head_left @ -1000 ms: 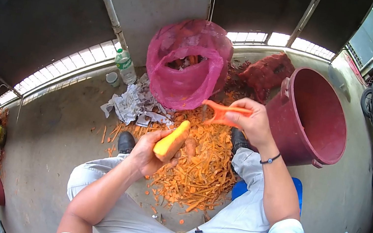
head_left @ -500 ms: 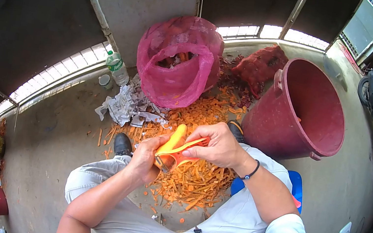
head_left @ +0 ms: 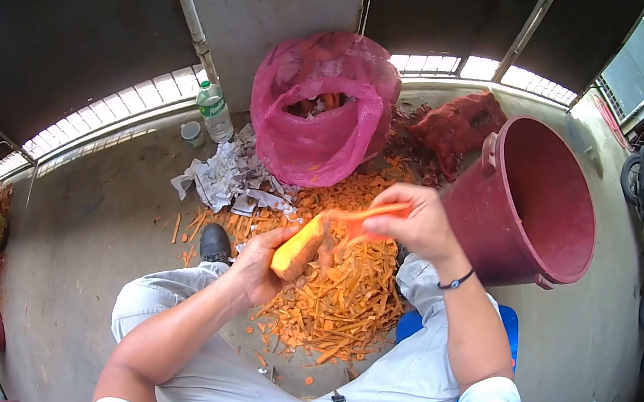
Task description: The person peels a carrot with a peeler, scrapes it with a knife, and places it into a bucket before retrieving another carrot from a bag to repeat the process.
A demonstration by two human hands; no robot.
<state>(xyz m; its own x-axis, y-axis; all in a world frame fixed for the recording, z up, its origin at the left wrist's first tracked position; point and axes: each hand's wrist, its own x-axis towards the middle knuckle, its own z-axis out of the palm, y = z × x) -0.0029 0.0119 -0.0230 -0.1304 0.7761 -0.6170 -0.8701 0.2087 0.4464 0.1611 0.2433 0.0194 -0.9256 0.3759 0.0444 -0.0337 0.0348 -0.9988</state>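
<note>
My left hand (head_left: 259, 266) is closed around a partly peeled carrot (head_left: 299, 250), bright orange on top with a rougher, browner side facing right. Gripped in my right hand (head_left: 421, 225) is an orange peeler (head_left: 382, 212), smeared by motion, its head close to the carrot's far tip. Beneath both hands, a heap of carrot peelings (head_left: 345, 313) covers the floor between my legs.
A pink mesh sack (head_left: 269, 136) stands open ahead, beside a red net sack (head_left: 462, 127). The large maroon bin (head_left: 470, 218) tilts at the right. Crumpled paper (head_left: 225, 171), a plastic bottle (head_left: 215, 113) and a cup (head_left: 192, 133) lie left of the pink sack.
My right hand has moved up and right with the peeler, from the carrot's near end to its far tip. My left hand still holds the carrot; the view has shifted slightly.
</note>
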